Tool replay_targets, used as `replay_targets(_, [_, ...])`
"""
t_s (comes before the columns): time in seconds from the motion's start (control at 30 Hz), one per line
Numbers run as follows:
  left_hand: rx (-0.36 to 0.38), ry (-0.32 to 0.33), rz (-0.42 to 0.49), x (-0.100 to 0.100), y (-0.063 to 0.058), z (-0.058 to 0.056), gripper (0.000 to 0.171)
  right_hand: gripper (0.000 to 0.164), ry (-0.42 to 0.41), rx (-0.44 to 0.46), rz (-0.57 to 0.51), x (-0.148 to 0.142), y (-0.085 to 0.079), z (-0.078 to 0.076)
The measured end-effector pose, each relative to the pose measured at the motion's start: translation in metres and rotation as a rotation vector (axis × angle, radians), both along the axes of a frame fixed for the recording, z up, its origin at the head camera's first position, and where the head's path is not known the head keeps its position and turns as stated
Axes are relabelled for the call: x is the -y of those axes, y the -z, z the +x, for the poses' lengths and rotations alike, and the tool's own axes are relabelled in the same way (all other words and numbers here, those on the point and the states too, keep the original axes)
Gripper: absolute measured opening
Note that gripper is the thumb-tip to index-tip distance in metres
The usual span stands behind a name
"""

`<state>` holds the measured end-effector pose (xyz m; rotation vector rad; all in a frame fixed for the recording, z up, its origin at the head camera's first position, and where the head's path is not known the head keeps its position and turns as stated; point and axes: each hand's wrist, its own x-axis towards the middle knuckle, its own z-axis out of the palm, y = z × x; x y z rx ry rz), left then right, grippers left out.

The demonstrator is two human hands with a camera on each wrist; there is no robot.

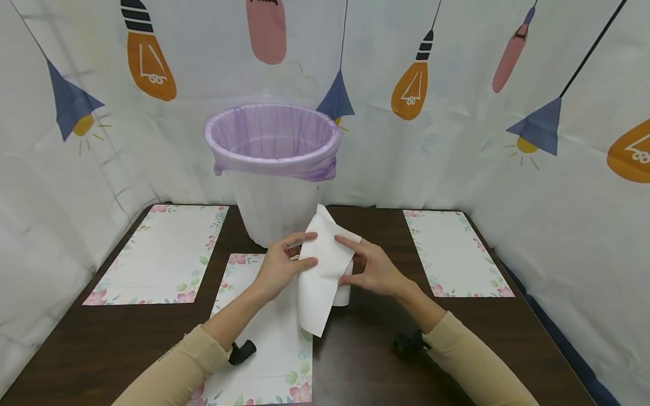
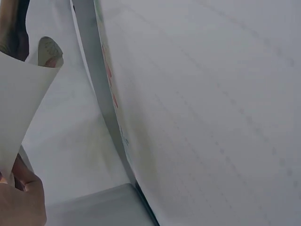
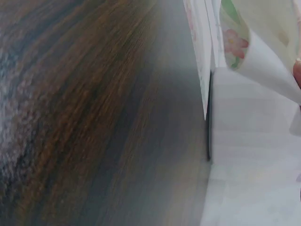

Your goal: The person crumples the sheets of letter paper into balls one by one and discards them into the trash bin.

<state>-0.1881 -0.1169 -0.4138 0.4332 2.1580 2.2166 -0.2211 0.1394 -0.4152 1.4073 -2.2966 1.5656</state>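
In the head view a curled, folded sheet of white paper (image 1: 323,265) stands above the table between both hands. The left hand (image 1: 278,268) pinches its left side with thumb and fingers. On the other side the right hand (image 1: 378,269) grips the right edge, thumb below and fingers above. Pink flowers and green leaves show on part of the curled paper (image 3: 236,44) in the right wrist view. In the left wrist view the paper (image 2: 19,103) is a pale cone shape at the left edge, with fingers partly hidden by it.
A white bin (image 1: 274,203) with a purple liner (image 1: 320,169) stands behind the hands. Flower-bordered sheets lie at the left (image 1: 157,254), under the left forearm (image 1: 264,361) and at the right (image 1: 454,254) on the dark wooden table (image 1: 365,361). Printed cloth (image 1: 457,163) hangs behind.
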Motion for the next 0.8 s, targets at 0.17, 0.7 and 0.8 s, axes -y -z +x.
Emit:
replay_targets(0.17, [-0.005, 0.013, 0.011, -0.002, 0.001, 0.001, 0.055, 0.076, 0.08, -0.075, -0.033, 0.001, 0.0, 0.0])
replay_targets(0.7, [-0.052, -0.022, -0.105, -0.007, 0.002, -0.001, 0.05, 0.038, 0.105, -0.013, -0.101, 0.003, -0.021, 0.011])
replay_targets(0.8, [-0.07, -0.044, -0.117, -0.008, 0.001, -0.002, 0.049, 0.029, 0.086, 0.014, -0.112, 0.004, -0.023, 0.009])
